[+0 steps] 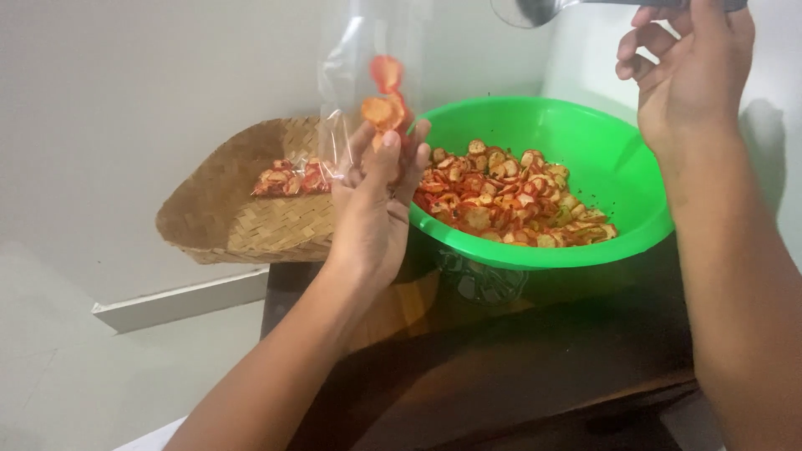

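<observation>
My left hand holds up a clear plastic bag with a few red-orange chips falling inside it. It is raised just left of a green plastic bowl filled with spicy red and yellow chips. My right hand is lifted above the bowl's right side and grips the handle of a metal spoon, whose scoop sits at the top edge of the view.
A woven bamboo tray lies behind my left hand, with small filled chip packets on it. The bowl rests on a dark wooden table. A pale wall and floor lie to the left.
</observation>
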